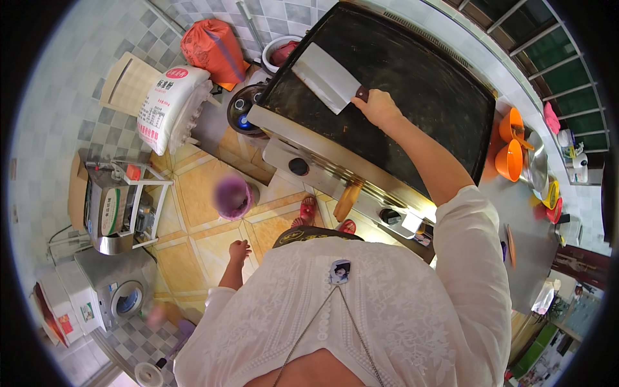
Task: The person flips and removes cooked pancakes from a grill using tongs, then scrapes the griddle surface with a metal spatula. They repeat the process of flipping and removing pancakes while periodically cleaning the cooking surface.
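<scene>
The right grip [382, 108] is covering much of the handle [362, 94] of the cleaver [326, 77], leaving only a dark stub showing; the view from above is making it hard to tell whether the blade is touching the griddle [412, 61] or hovering; the right forearm is crossing part of that black surface, a blur is veiling the inside of the bucket [248, 205], and the small left grip [240, 250] is showing its fingers bending, though I cannot tell how far they are closing; the cleaver is presenting a broad, nearly rectangular, pale grey blade with a dull sheen; it is extending forward and left from the right grip, which is clamping firmly on the handle, over the griddle's left part; the left grip is hanging well apart from it, above the tiled floor [187, 200].
</scene>
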Demonstrator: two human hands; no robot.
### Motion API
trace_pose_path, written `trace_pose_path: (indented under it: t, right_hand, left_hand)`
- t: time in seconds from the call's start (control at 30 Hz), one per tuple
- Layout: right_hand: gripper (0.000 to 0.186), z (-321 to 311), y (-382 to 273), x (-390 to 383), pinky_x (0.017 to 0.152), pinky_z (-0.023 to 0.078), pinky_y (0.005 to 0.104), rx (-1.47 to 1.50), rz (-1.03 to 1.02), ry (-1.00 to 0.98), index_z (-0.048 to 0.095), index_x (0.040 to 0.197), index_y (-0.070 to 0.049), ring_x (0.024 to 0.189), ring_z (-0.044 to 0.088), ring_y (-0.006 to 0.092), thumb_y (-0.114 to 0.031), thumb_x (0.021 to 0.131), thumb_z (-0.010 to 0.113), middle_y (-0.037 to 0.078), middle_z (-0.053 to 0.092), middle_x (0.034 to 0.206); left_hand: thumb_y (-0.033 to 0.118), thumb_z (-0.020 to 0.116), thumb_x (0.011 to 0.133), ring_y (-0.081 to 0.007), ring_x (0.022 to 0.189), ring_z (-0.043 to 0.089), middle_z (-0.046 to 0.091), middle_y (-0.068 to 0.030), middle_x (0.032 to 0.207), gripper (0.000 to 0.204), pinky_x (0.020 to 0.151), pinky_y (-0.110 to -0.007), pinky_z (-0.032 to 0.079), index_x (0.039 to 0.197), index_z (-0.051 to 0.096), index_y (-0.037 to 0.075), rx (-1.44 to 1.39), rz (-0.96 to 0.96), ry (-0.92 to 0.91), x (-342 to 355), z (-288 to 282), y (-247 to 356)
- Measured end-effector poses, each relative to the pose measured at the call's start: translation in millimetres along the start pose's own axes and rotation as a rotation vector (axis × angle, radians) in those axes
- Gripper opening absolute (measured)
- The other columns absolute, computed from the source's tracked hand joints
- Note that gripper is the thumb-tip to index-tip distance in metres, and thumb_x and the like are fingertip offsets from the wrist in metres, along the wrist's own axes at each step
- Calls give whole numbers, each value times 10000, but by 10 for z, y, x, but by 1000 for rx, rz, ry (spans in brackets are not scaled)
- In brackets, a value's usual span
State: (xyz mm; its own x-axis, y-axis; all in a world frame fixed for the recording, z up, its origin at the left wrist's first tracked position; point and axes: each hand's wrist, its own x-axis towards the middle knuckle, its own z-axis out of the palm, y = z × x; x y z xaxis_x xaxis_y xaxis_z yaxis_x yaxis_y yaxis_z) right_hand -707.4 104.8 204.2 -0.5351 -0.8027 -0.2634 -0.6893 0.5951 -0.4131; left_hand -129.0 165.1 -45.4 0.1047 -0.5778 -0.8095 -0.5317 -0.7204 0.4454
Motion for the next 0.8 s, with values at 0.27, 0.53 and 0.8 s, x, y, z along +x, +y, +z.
trace_pose_path:
  t: [0.27,0.53,0.8]
  right_hand:
    - [459,-26,-73,-107,779,503,444,-17,-40,30,636,961,14,907,617,374,-418,809,614,231,636,946]
    - [450,126,-149,-258,796,497,439,14,-46,-45,637,969,17,916,615,372,-404,809,619,230,635,958]
    - [454,43,-251,-339,802,497,427,-45,-130,-158,642,969,4,919,617,370,-420,807,616,223,638,959]
  left_hand:
    - [221,553,855,-143,564,599,632,-89,786,216,474,-272,441,849,557,6,6,126,4,1,57,374]
    - [229,560,844,-168,579,601,633,-100,786,228,478,-278,455,847,560,1,-93,194,-47,96,-6,-216]
    - [214,555,834,-178,563,587,624,-116,743,231,471,-279,456,798,552,-14,-37,62,-57,277,-126,-364]
